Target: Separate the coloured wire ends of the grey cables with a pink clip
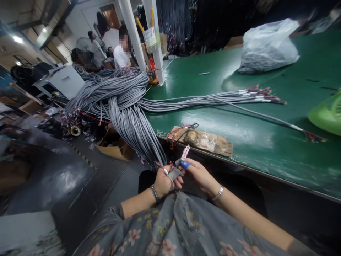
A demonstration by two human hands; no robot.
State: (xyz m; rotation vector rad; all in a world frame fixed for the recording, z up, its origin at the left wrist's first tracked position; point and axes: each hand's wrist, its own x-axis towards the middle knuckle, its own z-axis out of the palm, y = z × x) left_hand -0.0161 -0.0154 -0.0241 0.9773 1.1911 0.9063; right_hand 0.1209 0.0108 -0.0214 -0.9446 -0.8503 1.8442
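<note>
My left hand [163, 183] is closed around the end of a grey cable, whose thin red wires [172, 165] stick up between the hands. A grey wrap [174, 174] lies across its fingers; whether it is worn or held I cannot tell. Close beside it, my right hand [199, 176] pinches with a blue cover [184, 164] on a fingertip. Out of that pinch rises a small flat pale pink piece [185, 153] with dark marks. Just beyond the hands, a thick bundle of grey cables [135, 128] droops over the table edge.
On the green table [197, 122] lie several grey cables with stripped ends [255, 95] and a taped wooden block [204, 139]. Farther off are a plastic bag [269, 46], a green basket [327, 112] and a white post [157, 53]. People sit in the background.
</note>
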